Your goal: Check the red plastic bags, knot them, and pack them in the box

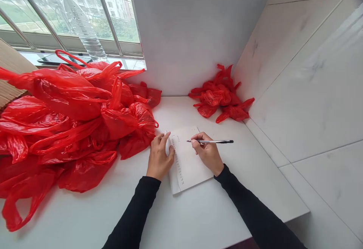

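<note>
A white notebook (194,162) lies open on the white table, with a column of small handwritten marks down the left side of its page. In my right hand (209,153) is a pen (217,141) with a clear barrel and black ends, pinched between thumb and fingers. Its tip points left, just over the page near the upper part of the writing; whether it touches the paper I cannot tell. My left hand (161,156) rests at the notebook's left edge, fingers spread and thumb apart, holding nothing.
A large heap of knotted red plastic bags (70,128) covers the table's left side. A smaller pile of red bags (222,95) sits in the back corner. A water bottle (85,29) stands on the sill by the barred window. Cardboard (13,71) shows at far left.
</note>
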{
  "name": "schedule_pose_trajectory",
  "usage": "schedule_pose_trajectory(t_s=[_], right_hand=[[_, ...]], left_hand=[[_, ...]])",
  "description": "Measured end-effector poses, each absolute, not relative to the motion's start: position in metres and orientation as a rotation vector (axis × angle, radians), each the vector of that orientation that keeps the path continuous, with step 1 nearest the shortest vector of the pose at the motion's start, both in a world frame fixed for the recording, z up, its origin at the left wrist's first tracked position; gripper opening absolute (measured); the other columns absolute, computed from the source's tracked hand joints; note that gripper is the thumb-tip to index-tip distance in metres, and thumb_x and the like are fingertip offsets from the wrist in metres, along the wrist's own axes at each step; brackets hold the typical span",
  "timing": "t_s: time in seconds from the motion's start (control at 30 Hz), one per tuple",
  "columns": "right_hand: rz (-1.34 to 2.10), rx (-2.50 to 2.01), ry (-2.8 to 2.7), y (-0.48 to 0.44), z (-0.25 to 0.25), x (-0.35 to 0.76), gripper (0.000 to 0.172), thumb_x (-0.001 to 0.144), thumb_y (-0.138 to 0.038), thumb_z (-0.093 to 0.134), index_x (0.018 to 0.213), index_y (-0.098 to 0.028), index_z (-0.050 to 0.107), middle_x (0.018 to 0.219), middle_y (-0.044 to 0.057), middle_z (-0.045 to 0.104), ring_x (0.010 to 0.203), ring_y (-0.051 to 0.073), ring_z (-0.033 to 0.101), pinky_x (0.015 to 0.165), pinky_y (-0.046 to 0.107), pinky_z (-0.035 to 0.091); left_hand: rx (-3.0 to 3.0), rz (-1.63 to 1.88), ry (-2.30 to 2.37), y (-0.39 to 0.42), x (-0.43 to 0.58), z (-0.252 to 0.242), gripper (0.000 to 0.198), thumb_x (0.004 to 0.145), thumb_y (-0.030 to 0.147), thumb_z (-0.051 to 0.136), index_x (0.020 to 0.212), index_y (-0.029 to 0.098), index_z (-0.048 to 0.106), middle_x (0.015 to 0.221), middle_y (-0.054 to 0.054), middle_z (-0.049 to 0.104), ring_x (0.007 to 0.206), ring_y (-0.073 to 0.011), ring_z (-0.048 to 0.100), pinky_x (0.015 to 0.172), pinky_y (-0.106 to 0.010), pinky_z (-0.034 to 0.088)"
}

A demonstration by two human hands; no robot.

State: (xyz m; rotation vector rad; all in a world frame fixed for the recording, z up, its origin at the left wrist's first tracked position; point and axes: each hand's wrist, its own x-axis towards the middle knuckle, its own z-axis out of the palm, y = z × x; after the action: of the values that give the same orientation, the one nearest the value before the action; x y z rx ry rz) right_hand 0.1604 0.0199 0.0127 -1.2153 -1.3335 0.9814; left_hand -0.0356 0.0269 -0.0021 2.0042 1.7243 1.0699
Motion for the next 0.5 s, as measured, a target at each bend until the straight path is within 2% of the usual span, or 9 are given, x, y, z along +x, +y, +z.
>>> schedule_pose_trajectory(t_s=[0.1, 0.27, 0.33, 0.5], right_hand=[[0.995, -1.191, -1.333, 0.020, 0.013, 0.159, 0.024, 0.094, -0.045, 0.063, 0.090, -0.021, 0.063, 0.075, -0.001, 0.065, 0.065, 0.014, 0.059, 0.059, 0.026, 0.049], [1.030, -1.149, -1.324, 0.016, 0.021, 0.158, 0.023, 0.092, -0.044, 0.065, 0.095, -0.021, 0.066, 0.081, 0.000, 0.066, 0.064, 0.013, 0.058, 0.058, 0.025, 0.050], [1.019, -1.138, -1.304, 0.015, 0.025, 0.158, 0.021, 0.090, -0.042, 0.067, 0.096, -0.021, 0.065, 0.084, 0.000, 0.067, 0.063, 0.012, 0.057, 0.058, 0.025, 0.049], [0.964, -1.180, -1.401, 0.014, 0.024, 0.154, 0.016, 0.091, -0.037, 0.065, 0.089, -0.021, 0.065, 0.077, -0.001, 0.066, 0.065, 0.013, 0.057, 0.062, 0.026, 0.047]], left_hand=[[2.003, 1.069, 1.755, 0.026, -0.035, 0.000, 0.053, 0.088, 0.022, 0.055, 0.140, 0.014, 0.060, 0.133, -0.017, 0.053, 0.128, -0.0324, 0.052, 0.111, -0.053, 0.046], [2.042, 1.054, 1.792, 0.032, -0.035, -0.007, 0.057, 0.094, 0.025, 0.049, 0.149, 0.011, 0.053, 0.149, -0.020, 0.048, 0.140, -0.0362, 0.044, 0.119, -0.057, 0.038], [2.073, 1.036, 1.788, 0.033, -0.034, -0.010, 0.055, 0.094, 0.023, 0.047, 0.147, 0.011, 0.055, 0.148, -0.019, 0.052, 0.140, -0.0359, 0.045, 0.120, -0.056, 0.036], [2.108, 1.036, 1.762, 0.033, -0.033, -0.009, 0.053, 0.092, 0.022, 0.050, 0.143, 0.011, 0.058, 0.143, -0.016, 0.059, 0.135, -0.0332, 0.050, 0.118, -0.053, 0.038]])
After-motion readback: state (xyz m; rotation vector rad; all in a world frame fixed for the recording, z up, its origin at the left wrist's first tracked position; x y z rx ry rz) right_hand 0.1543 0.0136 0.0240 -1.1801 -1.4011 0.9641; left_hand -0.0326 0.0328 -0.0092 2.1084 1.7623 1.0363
